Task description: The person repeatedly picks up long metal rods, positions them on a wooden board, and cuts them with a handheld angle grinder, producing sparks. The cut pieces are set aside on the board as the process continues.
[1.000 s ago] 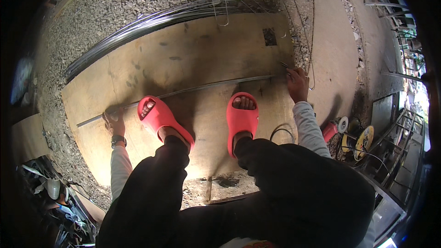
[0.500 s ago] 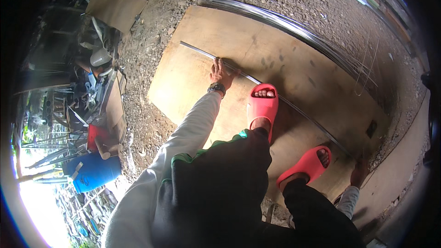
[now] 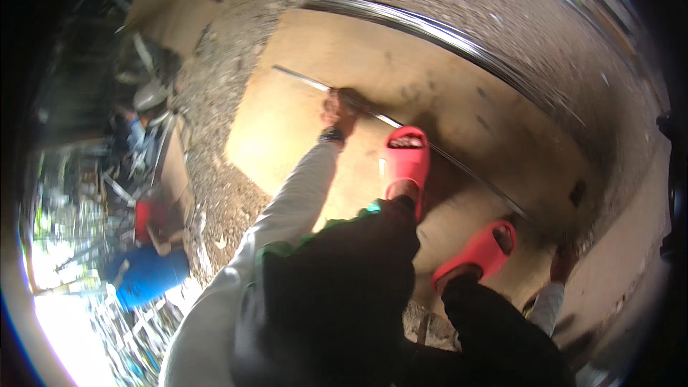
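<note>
A thin bundle of metal rods (image 3: 462, 163) lies diagonally across a brown wooden board (image 3: 265, 129) on the ground. My left hand (image 3: 334, 109), a dark watch on its wrist, is at the rods near their far left end. Motion smears its fingers, so their grip is unclear. Off to the right, my right hand (image 3: 564, 261) reaches down at the board's right side, near the line of the rods. It is dark and blurred, and its fingers do not show clearly. My foot in a red slide sandal (image 3: 407, 161) rests over the rods between the hands.
My other red sandal (image 3: 481, 252) stands on the board, nearer the right hand. More long metal rods (image 3: 430, 27) lie along the board's far edge on gravel. A blue container (image 3: 154, 276) and clutter stand at left. A pale wall or slab (image 3: 631, 251) borders the right.
The view has shifted slightly and become blurred. My left hand stays at nearly the same place on the rods, its fingers now less distinct. Both feet keep their places.
</note>
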A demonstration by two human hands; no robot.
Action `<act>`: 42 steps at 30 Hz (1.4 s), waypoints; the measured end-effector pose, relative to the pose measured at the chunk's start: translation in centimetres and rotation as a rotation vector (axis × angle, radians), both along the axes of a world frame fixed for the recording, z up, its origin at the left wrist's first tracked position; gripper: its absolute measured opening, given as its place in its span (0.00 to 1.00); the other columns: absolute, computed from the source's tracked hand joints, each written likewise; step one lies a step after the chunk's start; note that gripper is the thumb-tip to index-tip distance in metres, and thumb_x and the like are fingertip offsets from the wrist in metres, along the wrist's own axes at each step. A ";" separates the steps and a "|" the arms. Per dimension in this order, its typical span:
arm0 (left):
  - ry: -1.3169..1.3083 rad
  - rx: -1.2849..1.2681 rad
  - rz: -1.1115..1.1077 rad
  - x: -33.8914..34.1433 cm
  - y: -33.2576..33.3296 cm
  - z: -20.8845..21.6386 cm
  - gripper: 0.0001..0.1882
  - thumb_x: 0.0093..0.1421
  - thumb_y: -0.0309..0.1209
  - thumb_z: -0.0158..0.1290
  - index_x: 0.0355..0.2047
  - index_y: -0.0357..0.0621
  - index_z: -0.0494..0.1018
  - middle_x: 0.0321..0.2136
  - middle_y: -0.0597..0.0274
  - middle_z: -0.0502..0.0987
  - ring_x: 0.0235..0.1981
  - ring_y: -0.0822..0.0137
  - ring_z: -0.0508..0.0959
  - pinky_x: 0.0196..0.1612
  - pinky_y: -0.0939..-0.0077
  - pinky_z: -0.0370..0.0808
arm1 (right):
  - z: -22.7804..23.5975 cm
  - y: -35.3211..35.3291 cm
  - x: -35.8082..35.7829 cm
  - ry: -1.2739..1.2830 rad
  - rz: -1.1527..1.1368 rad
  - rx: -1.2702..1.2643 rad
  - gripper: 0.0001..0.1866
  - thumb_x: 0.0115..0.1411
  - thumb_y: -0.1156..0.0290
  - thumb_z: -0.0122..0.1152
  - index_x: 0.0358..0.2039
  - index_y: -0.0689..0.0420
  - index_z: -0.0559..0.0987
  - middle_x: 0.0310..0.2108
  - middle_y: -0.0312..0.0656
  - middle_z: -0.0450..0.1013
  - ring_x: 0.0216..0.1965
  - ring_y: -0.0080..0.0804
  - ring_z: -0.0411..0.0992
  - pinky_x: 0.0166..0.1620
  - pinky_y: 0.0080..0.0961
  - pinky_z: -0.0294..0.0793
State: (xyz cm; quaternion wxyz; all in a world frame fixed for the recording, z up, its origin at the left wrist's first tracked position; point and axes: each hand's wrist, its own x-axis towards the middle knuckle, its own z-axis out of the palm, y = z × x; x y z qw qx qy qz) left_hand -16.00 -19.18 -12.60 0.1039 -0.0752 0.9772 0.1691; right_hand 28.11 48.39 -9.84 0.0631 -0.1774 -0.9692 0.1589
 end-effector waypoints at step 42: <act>-0.287 -0.073 -1.355 0.8 25.6 31.8 0.17 0.65 0.42 0.60 0.46 0.43 0.79 0.41 0.55 0.82 0.44 0.57 0.82 0.48 0.62 0.77 | 4.5 -17.7 -11.3 0.048 0.146 0.222 0.06 0.55 0.70 0.57 0.30 0.54 0.81 0.38 0.38 0.75 0.48 0.37 0.73 0.53 0.36 0.69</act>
